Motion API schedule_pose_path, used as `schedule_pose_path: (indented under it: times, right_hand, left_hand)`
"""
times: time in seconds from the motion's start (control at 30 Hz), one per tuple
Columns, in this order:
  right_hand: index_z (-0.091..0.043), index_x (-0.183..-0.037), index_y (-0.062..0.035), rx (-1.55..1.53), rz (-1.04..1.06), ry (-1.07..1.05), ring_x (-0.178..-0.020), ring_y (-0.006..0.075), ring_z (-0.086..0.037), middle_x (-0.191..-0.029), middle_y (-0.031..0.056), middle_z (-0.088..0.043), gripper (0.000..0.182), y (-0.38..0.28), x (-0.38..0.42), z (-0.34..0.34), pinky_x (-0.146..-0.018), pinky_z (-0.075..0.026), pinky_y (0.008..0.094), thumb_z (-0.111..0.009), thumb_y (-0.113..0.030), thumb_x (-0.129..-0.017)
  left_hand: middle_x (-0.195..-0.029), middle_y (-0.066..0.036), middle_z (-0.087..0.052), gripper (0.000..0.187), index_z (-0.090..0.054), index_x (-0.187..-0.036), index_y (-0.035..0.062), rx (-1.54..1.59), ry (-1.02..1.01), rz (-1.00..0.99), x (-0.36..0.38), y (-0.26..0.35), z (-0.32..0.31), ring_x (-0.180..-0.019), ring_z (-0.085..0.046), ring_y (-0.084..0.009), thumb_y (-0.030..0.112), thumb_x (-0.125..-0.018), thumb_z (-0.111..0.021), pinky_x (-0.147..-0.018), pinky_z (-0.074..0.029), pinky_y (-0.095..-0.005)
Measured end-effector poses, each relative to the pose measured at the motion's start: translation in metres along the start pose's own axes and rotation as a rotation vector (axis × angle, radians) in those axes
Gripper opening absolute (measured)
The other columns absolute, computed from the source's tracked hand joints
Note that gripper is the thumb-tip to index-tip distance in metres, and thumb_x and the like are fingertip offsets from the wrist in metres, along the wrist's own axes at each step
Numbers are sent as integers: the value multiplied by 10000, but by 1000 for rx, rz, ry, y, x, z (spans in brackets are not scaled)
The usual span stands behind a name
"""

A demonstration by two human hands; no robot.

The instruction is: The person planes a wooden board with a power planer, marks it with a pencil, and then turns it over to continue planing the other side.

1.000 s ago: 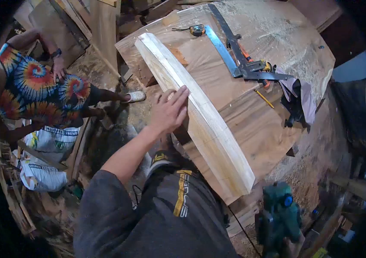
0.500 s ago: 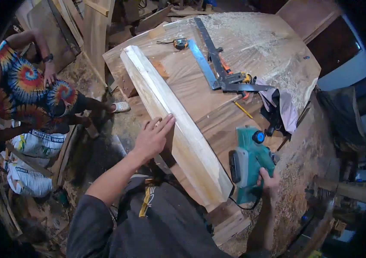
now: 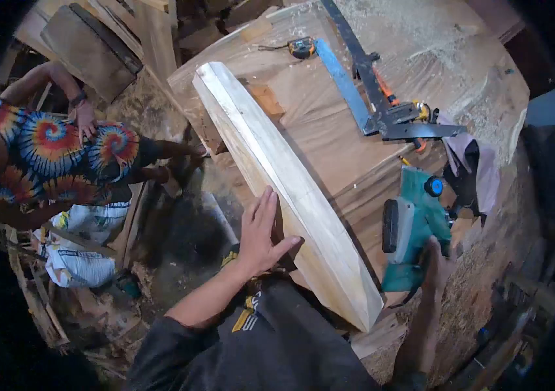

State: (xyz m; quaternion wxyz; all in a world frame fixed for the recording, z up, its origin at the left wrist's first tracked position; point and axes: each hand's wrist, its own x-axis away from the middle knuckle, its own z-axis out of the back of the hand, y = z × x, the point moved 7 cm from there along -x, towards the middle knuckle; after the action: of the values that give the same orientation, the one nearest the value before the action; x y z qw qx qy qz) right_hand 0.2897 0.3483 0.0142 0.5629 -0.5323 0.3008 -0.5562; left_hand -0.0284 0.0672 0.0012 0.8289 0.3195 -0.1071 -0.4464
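Observation:
A long, pale wooden beam point(image 3: 277, 163) with planed, angled faces lies diagonally on the wooden worktop. My left hand point(image 3: 264, 231) rests against its near side, fingers stretched out and thumb spread over the wood. To the right of the beam's near end is a green electric hand planer point(image 3: 414, 228) with a blue knob and a black side part. My right hand point(image 3: 437, 267) is wrapped round the planer's rear handle; some of its fingers are hidden behind the tool. A narrow gap separates the planer from the beam.
Beyond the beam, the wooden worktop point(image 3: 316, 140) holds a tape measure point(image 3: 301, 47), a blue bar point(image 3: 343, 85), a dark metal square point(image 3: 382, 98), orange-handled tools and a mauve cloth point(image 3: 483, 163). Shavings cover the far surface. Another person point(image 3: 62, 143) stands left, near white sacks point(image 3: 82, 264).
The camera view has shifted. My left hand has slid nearer along the beam, its thumb now spread out. My right hand still grips the planer beside the beam.

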Motion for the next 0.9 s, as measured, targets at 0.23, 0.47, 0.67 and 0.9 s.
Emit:
schedule_pose_path:
  times: [0.23,0.47,0.67,0.9]
  right_hand:
    - [-582,-1048,-69,62,-174,20,-609,81,-523,-738,2,-571,206,23,-4,16,-503,-390,225,-649,-226,-931]
    - [-544,-1184,-20,122,-250,181,-795,149,-580,-941,62,-624,393,48,2,52,-697,-476,306,-700,-232,-892]
    - [-570,-1179,9,205,-183,8,-880,180,-600,-989,100,-641,372,30,-1,37,-802,-483,370,-632,-271,-942]
    - [-415,-1420,19,865,606,257,-1204,318,-525,-1363,214,-500,597,-31,41,18,-1052,-387,413,-601,-319,-965]
  left_hand:
    - [-1476,-256,-378,928,-374,-1432,-43,-50,-17,-9,9,-13,-17,-1337,-340,-452,559,-797,-682,-1093,-249,-554]
    - [-1351,-52,-541,499,-640,-1255,227,-100,-84,-329,31,15,-24,-1341,-364,-391,490,-833,-670,-1120,-204,-552]
    - [-1385,-14,-540,414,-668,-1222,282,-190,-79,-402,6,-7,-6,-1329,-393,-332,498,-877,-597,-1112,-217,-525]
    - [-1362,-39,-580,497,-642,-1270,168,-339,20,-398,-60,-61,30,-1309,-436,-327,507,-954,-465,-1100,-232,-492]
